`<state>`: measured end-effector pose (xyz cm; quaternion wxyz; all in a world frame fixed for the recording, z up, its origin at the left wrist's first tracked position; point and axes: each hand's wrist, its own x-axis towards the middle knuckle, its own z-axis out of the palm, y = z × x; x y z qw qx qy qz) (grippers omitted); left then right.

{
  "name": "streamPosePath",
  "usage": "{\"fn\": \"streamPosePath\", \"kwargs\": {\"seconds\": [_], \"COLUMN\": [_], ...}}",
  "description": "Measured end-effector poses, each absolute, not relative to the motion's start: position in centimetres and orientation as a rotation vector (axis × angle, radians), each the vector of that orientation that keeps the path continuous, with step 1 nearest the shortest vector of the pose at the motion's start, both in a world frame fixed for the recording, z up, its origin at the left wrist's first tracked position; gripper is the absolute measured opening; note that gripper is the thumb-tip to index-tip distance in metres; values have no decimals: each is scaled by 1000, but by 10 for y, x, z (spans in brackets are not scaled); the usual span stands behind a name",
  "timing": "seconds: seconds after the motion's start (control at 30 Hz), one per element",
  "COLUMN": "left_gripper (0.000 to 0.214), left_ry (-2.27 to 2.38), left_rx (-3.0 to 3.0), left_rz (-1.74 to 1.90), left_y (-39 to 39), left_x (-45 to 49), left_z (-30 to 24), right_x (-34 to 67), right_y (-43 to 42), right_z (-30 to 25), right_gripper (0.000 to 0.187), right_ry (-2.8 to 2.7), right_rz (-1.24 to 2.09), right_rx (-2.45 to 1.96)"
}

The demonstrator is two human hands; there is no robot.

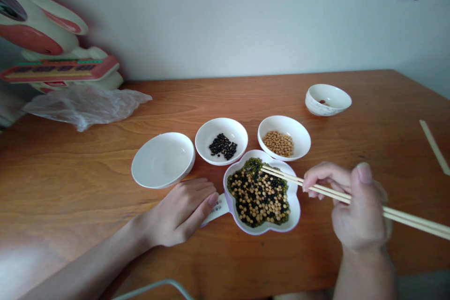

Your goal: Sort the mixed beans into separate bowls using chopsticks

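A flower-shaped white dish with a lilac rim point(296, 211) holds mixed black, tan and green beans. My left hand point(184, 211) lies palm down on the table at its labelled handle point(218, 209); the fingers stretch forward and the thumb touches the handle. My right hand point(355, 201) grips a pair of wooden chopsticks point(326, 191), their tips among the green beans near the dish's far edge. No bean shows clearly between the tips. Behind the dish stand a white bowl of black beans point(223, 146) and a white bowl of tan soybeans point(278, 143).
An empty white bowl point(163, 159) stands left of the bean bowls. Farther back right is another bowl point(328, 100) with a few reddish bits. A clear plastic bag point(87, 105) and a toy keyboard figure point(63, 70) are back left. A pale strip point(435, 147) lies far right.
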<state>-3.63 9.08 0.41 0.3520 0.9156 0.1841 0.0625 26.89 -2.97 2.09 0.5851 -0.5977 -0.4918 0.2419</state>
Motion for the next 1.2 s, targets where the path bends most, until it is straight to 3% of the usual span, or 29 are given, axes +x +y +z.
{"fn": "streamPosePath", "kwargs": {"seconds": [0.33, 0.83, 1.2], "left_gripper": [30, 32, 30], "left_ry": [474, 483, 477], "left_rx": [2360, 2374, 2377], "left_rz": [163, 169, 178], "left_y": [90, 90, 90], "left_x": [-38, -37, -37], "left_z": [3, 4, 4], "right_x": [259, 271, 273], "right_y": [-26, -44, -39], "right_z": [32, 31, 20], "right_gripper": [33, 69, 68], "right_ry": [-1045, -1207, -1268], "right_rz": [630, 774, 744], "right_rx": [-1356, -1575, -1575]}}
